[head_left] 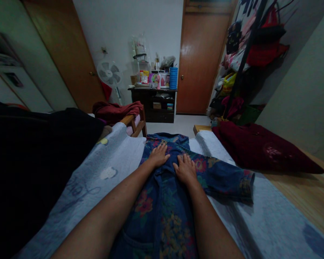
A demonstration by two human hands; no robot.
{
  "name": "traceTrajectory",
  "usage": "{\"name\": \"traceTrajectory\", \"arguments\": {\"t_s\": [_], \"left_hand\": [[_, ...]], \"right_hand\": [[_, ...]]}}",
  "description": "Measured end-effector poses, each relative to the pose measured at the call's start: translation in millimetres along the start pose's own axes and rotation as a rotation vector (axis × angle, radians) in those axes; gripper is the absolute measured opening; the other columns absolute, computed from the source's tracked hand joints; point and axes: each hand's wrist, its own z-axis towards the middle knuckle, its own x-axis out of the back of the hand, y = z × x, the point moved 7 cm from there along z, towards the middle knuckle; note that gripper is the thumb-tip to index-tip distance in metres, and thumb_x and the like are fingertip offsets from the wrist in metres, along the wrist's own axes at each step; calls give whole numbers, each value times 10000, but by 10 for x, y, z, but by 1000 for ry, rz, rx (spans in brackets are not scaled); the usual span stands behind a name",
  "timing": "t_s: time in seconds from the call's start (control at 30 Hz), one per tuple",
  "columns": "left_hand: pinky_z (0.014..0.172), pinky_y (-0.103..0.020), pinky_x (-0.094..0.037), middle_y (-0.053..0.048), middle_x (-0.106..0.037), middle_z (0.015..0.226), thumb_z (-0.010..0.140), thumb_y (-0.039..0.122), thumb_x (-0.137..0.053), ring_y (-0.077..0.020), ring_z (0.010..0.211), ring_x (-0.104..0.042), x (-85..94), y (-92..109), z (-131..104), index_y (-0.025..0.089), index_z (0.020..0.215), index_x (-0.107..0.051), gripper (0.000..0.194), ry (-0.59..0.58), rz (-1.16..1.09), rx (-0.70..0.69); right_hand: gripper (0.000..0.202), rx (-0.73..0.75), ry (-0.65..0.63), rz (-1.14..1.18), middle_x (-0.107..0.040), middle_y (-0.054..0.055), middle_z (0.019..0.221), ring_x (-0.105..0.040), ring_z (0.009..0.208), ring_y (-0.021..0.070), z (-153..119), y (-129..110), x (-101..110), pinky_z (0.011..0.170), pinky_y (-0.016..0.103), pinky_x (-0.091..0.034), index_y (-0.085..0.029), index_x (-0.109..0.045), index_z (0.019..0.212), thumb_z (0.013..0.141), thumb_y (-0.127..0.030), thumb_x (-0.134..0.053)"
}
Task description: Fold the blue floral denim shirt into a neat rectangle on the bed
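Two hands point(158, 155) point(186, 169) spread flat on a floral jacket point(175, 205), script-like bedsheet print point(81, 196) illegible

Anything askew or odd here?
The floral garment lies lopsided: one sleeve stretches out to the right, no matching sleeve shows at left, and it bunches up beside the right hand. No spill or damage visible.
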Motion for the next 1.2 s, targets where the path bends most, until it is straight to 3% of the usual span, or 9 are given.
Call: {"name": "traceTrajectory", "arguments": {"t_s": [0.43,0.63,0.9,1.03,1.2], "left_hand": [[1160,-476,-174,-94,-332,1561,934,635,-315,-297,1458,-230,135,-166,333,256,1410,-443,622,75,65,70],[1173,-465,-149,-102,-304,1572,955,558,-338,-260,1459,-238,159,-311,394,237,1443,-395,587,52,98,43],[1172,-492,-162,-98,-293,1577,969,512,-331,-247,1463,-226,188,-332,340,230,1457,-374,565,81,127,54],[1164,-474,-207,-125,-272,1582,951,391,-420,-272,1459,-230,272,-270,241,199,1476,-337,565,145,121,76],[1158,-467,-237,-118,-293,1574,954,367,-388,-282,1461,-226,236,-144,-29,181,1420,-420,503,-6,12,66]], "right_hand": [[585,10,6,-9,-230,123,1590,-187,1459,274,3,6,8,1145,462,-134,-229,-372,1472,951,-495,-370],[586,17,11,4,-237,125,1587,-192,1456,281,8,12,-6,1148,457,-128,-226,-377,1471,948,-490,-377],[586,19,10,20,-234,117,1590,-181,1460,277,-6,9,12,1150,452,-126,-228,-381,1468,946,-494,-383],[579,16,21,22,-238,119,1588,-179,1461,275,-5,8,4,1151,456,-122,-230,-387,1465,947,-489,-386],[583,19,38,40,-269,140,1573,-200,1453,296,12,19,3,1147,484,-146,-199,-409,1452,942,-479,-412]]}}
